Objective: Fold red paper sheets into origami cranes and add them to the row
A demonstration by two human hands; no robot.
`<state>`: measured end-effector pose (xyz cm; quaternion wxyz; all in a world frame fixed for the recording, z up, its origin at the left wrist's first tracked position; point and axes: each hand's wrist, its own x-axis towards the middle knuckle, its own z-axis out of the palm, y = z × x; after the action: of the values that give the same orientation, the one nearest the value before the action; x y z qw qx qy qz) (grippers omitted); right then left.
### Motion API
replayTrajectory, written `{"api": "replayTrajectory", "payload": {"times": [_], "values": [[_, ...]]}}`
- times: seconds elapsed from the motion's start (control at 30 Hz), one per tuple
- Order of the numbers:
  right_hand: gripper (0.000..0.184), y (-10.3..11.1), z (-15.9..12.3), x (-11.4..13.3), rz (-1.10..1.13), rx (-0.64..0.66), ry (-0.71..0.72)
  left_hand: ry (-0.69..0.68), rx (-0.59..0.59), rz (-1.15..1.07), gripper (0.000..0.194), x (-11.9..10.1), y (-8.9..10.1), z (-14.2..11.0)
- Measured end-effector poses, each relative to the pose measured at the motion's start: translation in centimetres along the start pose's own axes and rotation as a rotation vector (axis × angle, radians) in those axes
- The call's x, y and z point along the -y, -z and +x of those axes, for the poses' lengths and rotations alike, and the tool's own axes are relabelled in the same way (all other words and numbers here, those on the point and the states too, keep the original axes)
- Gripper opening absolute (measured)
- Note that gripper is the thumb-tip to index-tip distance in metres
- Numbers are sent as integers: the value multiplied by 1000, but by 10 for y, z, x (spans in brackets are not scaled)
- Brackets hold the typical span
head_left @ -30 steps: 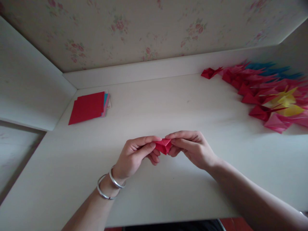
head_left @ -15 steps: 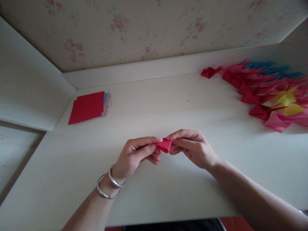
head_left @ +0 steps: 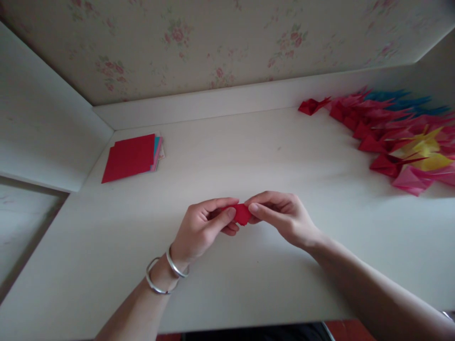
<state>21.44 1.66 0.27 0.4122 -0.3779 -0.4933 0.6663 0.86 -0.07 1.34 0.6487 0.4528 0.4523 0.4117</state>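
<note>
A small piece of folded red paper (head_left: pixel 242 215) is held between both hands above the middle of the white table. My left hand (head_left: pixel 204 227), with two silver bangles (head_left: pixel 163 272) at the wrist, pinches its left side between thumb and fingers. On the right side, my right hand (head_left: pixel 284 215) is closed on the paper, its thumb lying on the near face. Fingers cover both ends of the paper, so only its middle shows.
At the back left of the white table (head_left: pixel 227 161) lies a stack of square paper (head_left: pixel 130 158), red on top. Folded paper pieces (head_left: pixel 380 137) in red, pink, yellow and blue crowd the back right. A wallpapered wall (head_left: pixel 199 52) and low ledge (head_left: pixel 213 103) border the back.
The folded paper has turned slightly in the fingers. My left thumb has shifted right along it, and my right thumb has moved left onto its near face.
</note>
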Motion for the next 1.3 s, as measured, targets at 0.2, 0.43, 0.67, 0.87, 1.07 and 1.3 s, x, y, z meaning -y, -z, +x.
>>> {"api": "replayTrajectory", "payload": {"times": [0.2, 0.43, 0.67, 0.87, 1.07, 1.3], "values": [[22, -3, 4, -3, -127, -73, 8, -97, -60, 267, 29, 4, -1, 1], [10, -6, 1, 1, -385, -63, 76, -146, -51, 463, 24, 4, -1, 1], [12, -6, 2, -2, -319, -28, 55, -381, -89, 735, 17, 7, -2, 0], [19, -8, 1, 1, -459, 75, 26, -470, -66, 864, 16, 6, -7, -3], [19, -8, 0, 1, -423, 49, -32, -374, -50, 775, 18, 5, -8, -4], [36, -6, 2, 1, -195, 65, -103, -176, -63, 588, 24, -1, -6, -4]]}}
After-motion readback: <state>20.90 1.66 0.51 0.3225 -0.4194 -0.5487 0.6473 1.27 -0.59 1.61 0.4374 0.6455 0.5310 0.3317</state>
